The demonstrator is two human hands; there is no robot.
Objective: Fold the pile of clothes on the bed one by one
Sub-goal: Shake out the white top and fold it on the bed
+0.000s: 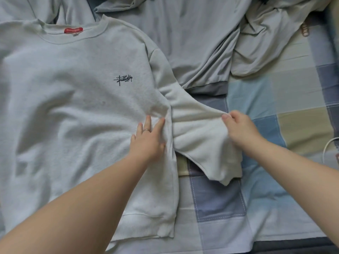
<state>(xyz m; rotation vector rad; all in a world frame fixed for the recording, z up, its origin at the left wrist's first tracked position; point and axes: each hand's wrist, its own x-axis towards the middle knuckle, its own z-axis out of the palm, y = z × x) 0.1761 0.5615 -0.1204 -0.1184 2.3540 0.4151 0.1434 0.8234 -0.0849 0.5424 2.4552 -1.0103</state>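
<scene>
The white sweatshirt [73, 107] lies face up and spread flat across the bed, its red label [73, 30] at the neck well up and away from where the hands work. At the body's side seam, just inside the armpit, the left hand [149, 140] lies with fingers straight and spread, a ring [146, 130] on one, pressing down and grasping nothing. I'd say it is there as an anchor, so the body does not slide when the sleeve is pulled. Just right of that pressing hand the sleeve [200, 136] bunches and then stretches outward, and at its far edge the right hand [238, 129] pinches the fabric between thumb and curled fingers, drawing it taut. That looks like straightening the sleeve before it is folded in over the chest. Beyond the pinch, up and away, more grey clothes [192, 43] wait in a heap; under and right of it the checked sheet [293, 125] shows, with a white cable [328, 145] at the edge.
</scene>
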